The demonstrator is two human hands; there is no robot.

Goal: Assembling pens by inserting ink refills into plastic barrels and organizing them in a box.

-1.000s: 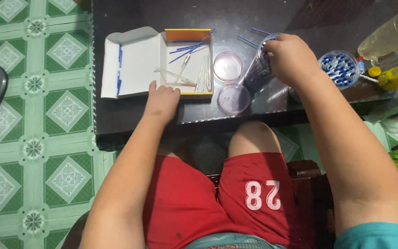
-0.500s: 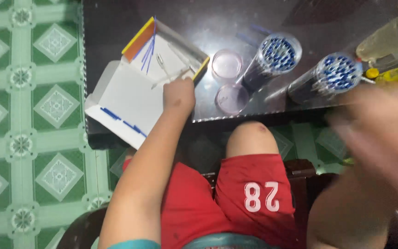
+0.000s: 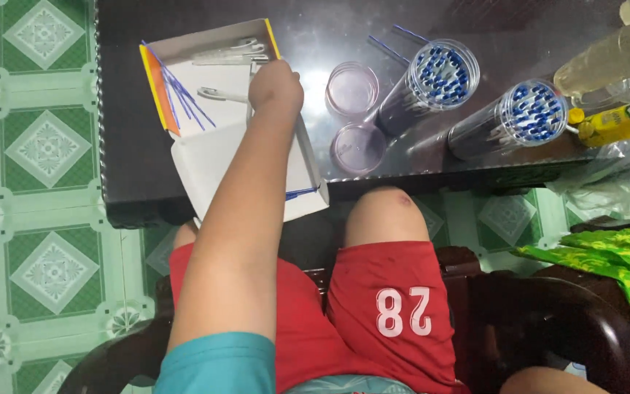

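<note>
My left hand [image 3: 275,84] is curled on the right edge of an open white cardboard box [image 3: 213,157] with a yellow and orange side. The box lies turned at an angle on the near left part of the dark table [image 3: 133,182], its flap hanging over the front edge. Inside it lie thin blue sticks [image 3: 184,95] and several white plastic pieces [image 3: 227,55]. Right of the hand are two small clear round dishes [image 3: 351,89] [image 3: 359,146]. My right hand is out of the picture.
Two clear tubes packed with blue-tipped sticks [image 3: 442,73] [image 3: 530,113] lie on the table, right of the dishes. Bottles of yellowish liquid [image 3: 607,58] and a clear plastic bag [image 3: 621,182] sit at the far right. A green cloth [image 3: 614,255] lies on the dark chair.
My left hand has turned the white box clockwise and pulled it nearer the table's front edge. My right hand left the tube and went out of view.
</note>
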